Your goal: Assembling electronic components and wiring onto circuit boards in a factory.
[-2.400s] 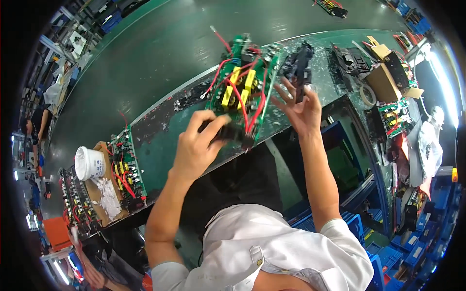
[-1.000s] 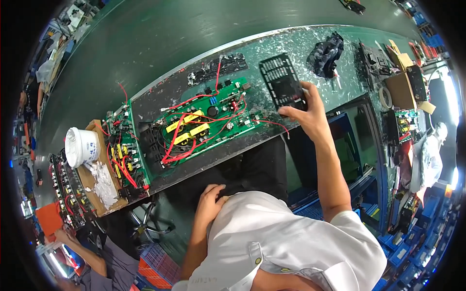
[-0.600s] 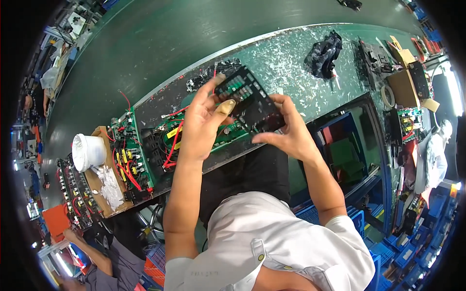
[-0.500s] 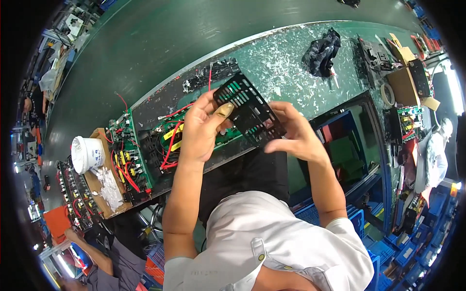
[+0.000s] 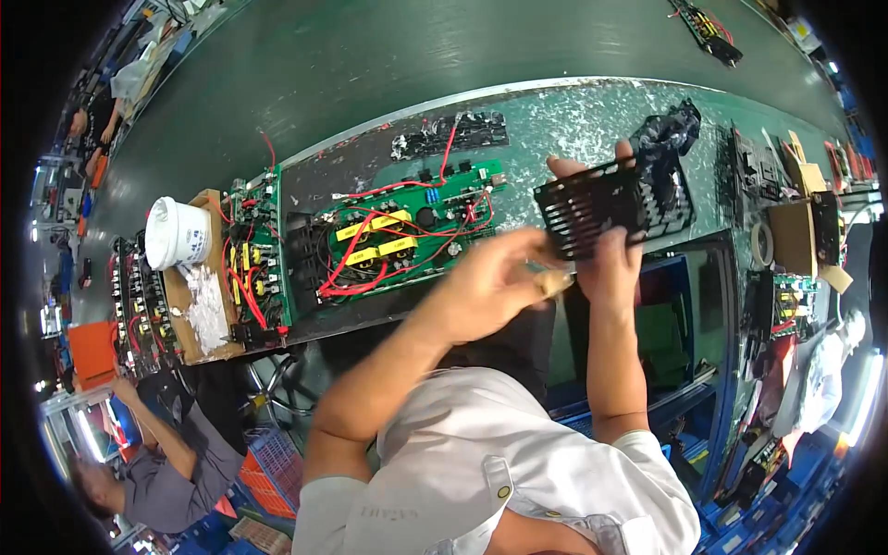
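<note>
My right hand (image 5: 610, 264) grips a black slotted panel (image 5: 592, 217), its thumb on the near face and fingertips showing past the far edge. The panel looks like a vented cover and is held above the bench's near edge. Beside its lower left corner is my left hand (image 5: 495, 287), slightly blurred, with fingers and thumb apart and nothing visible between them. A yellowish wrap (image 5: 553, 282) covers the left thumb. To the left lies a green circuit board (image 5: 416, 217) with yellow-wrapped parts and red wires.
A white bucket (image 5: 176, 231) stands on a cardboard box (image 5: 217, 342) at the left, near more circuit boards (image 5: 254, 250). Crumpled black plastic (image 5: 671, 129) lies behind the panel. A tape roll (image 5: 761, 245) sits at right. Another person (image 5: 176, 462) works at lower left.
The black panel has moved right and turned, passing from my left hand into my right. My left hand has come off it. The whole view has shifted, showing more of the circuit board.
</note>
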{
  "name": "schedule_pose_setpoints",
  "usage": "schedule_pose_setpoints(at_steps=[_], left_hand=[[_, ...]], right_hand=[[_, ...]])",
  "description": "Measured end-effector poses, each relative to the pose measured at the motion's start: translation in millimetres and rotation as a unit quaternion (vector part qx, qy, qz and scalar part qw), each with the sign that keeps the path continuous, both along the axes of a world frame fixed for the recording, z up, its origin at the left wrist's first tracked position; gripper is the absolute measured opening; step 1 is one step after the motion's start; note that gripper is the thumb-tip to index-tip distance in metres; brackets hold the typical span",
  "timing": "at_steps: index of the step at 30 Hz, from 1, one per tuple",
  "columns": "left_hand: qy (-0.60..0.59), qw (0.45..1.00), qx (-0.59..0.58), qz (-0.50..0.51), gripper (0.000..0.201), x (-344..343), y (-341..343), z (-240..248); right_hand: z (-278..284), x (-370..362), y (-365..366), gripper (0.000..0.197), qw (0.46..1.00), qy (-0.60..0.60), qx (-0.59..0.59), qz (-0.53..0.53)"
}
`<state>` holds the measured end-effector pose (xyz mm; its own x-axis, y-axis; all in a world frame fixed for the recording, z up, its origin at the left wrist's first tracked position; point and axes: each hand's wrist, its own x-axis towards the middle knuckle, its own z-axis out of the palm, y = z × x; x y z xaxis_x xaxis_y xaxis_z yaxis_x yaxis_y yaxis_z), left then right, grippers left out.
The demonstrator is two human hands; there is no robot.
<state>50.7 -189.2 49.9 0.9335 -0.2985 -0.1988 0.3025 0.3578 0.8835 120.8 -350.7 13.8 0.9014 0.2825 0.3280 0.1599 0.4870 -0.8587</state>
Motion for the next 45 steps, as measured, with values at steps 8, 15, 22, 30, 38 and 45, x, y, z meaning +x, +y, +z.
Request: schedule_pose_setpoints(at_steps=[8,15,22,30,38,45], left_hand=[[-0.142,0.827,0.535,0.097,0.039,110,87,-3],[-0.258,0.829,0.491,0.064,0.021,100,69,-17],[-0.287,0.830,0.472,0.074,0.020,99,65,-26],[-0.321,0.811,0.480,0.093,0.018,95,66,-26],[-0.378,0.770,0.504,0.105,0.017,94,64,-33],[-0.510,0.651,0.559,0.062,0.008,91,66,-33]], right_hand=[[-9,28,8,0.040,0.950,0.280,-0.127,0.042],[-10,36,5,0.043,0.931,0.347,-0.078,0.087],[-8,35,26,0.046,0.951,0.252,-0.164,0.065],[-20,35,40,0.047,0.943,0.133,-0.306,0.006],[-20,26,42,0.054,0.908,0.005,-0.407,-0.100],[-16,17,45,0.053,0.883,-0.049,-0.450,-0.123]])
